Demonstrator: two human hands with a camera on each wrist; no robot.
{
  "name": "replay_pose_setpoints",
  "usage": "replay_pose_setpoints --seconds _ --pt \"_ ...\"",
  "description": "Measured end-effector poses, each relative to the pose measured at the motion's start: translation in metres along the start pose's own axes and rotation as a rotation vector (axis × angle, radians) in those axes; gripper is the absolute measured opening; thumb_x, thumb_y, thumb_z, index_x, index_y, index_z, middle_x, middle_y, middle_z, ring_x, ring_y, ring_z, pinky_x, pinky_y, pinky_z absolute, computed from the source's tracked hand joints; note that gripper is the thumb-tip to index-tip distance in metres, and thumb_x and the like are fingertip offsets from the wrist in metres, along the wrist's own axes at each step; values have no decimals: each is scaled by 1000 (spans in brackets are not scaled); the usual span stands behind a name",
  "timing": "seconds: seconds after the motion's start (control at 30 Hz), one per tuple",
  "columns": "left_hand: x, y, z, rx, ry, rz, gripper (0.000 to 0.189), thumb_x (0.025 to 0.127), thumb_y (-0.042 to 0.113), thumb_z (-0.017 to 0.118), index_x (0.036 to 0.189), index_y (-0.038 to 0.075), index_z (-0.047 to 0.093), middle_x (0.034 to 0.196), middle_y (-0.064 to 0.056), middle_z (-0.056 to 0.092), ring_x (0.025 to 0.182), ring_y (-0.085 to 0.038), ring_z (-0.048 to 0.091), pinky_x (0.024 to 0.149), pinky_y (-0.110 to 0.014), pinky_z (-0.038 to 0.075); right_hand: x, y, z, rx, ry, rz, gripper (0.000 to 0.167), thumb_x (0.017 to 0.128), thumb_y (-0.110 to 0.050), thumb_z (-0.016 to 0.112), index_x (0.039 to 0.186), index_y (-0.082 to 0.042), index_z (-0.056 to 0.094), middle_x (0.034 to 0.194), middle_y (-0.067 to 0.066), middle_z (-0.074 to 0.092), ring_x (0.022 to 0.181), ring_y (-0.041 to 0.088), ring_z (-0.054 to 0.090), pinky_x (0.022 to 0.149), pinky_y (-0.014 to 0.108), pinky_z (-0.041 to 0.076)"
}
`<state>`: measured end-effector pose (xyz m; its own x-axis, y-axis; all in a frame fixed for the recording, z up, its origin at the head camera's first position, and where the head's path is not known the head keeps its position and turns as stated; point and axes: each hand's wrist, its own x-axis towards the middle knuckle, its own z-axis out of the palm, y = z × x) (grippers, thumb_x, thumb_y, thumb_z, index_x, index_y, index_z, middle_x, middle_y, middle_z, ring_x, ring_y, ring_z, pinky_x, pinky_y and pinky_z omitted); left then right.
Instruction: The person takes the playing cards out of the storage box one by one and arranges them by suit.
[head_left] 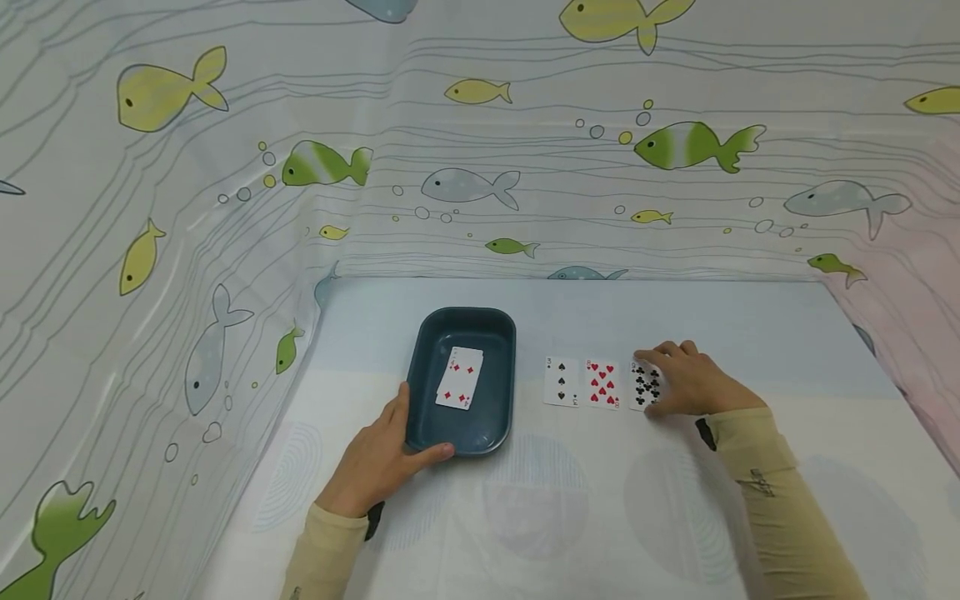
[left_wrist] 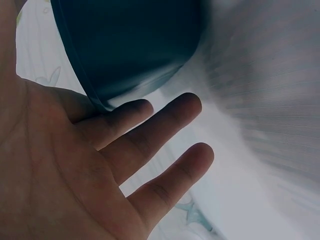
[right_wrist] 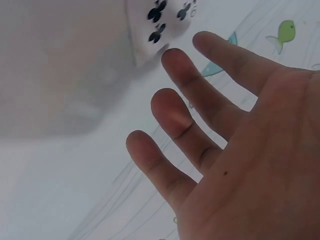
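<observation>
My right hand (head_left: pixel 686 383) is over a clubs playing card (head_left: pixel 645 385), the rightmost of three cards in a row. Its index finger is at the card's far edge and the thumb at the near edge, pinching it between them. In the right wrist view this card (right_wrist: pixel 155 30) looks slightly bowed, and the other fingers stand apart. My left hand (head_left: pixel 382 458) rests against the near left corner of a dark blue tray (head_left: pixel 498 417). Its fingers lie straight along the outside, the thumb by the near rim. A diamonds card (head_left: pixel 460 379) tops a small stack inside the tray.
A spades card (head_left: pixel 561 382) and a hearts card (head_left: pixel 602 384) lie face up between the tray and my right hand. A pale patterned cloth (head_left: pixel 532 517) covers the table. Fish-printed fabric (head_left: pixel 555 142) hangs behind and along the sides.
</observation>
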<state>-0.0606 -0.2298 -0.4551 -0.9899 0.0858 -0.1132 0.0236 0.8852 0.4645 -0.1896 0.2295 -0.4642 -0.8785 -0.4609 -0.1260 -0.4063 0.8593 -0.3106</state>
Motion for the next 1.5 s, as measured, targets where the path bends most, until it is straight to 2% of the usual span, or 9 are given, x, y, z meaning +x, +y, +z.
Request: replay_pose_setpoints --seconds 0.17,0.4,0.57,0.67,0.83,0.93,1.2,1.5 --pt "0 0 1 -2 -2 -3 125 80 76 67 161 -2 11 163 -20 28 137 -39 47 107 -54 42 5 -7 -2 20 36 -25 82 76 -34 87 145 -4 53 132 26 56 120 47 46 98 67 38" --pt "-1 0 1 -5 -6 -9 126 80 78 66 161 -1 11 163 -20 28 138 -39 46 108 -54 42 16 -16 5 108 92 -13 64 92 -32 73 145 -3 53 138 25 53 126 45 44 101 63 41" --pt "-2 0 1 -5 -2 -2 125 81 76 66 161 -2 11 162 -21 28 136 -40 48 107 -54 42 23 -26 11 164 137 -25 58 95 -28 70 145 -4 53 138 22 53 127 40 44 101 62 43" --pt "-3 0 0 -4 0 -6 125 81 77 66 161 -2 11 162 -21 29 135 -41 49 106 -54 42 29 -40 17 192 195 -37 57 96 -30 70 145 -5 53 138 19 53 124 37 47 97 59 47" --pt "-2 0 0 -1 5 -3 126 80 78 65 161 -2 11 161 -23 30 134 -42 50 105 -55 43 40 -72 28 230 315 -111 57 100 -37 66 147 -8 51 138 14 52 112 30 52 85 50 52" --pt "-2 1 0 0 4 0 126 80 78 65 161 -2 11 161 -23 30 133 -42 50 105 -54 43 47 -90 32 257 366 -150 57 101 -40 64 148 -11 50 140 12 51 111 28 53 85 48 52" --pt "-1 -1 0 12 3 -3 127 79 81 63 161 -2 11 161 -23 31 132 -41 51 105 -55 44 62 -123 41 300 374 -185 57 101 -42 62 149 -15 49 144 10 47 123 26 49 97 47 49" --pt "0 -1 1 7 1 7 124 82 76 65 161 -2 11 161 -23 30 132 -43 51 104 -55 44 72 -155 47 280 410 -261 61 98 -39 67 150 -14 48 145 10 46 129 26 45 101 43 48"
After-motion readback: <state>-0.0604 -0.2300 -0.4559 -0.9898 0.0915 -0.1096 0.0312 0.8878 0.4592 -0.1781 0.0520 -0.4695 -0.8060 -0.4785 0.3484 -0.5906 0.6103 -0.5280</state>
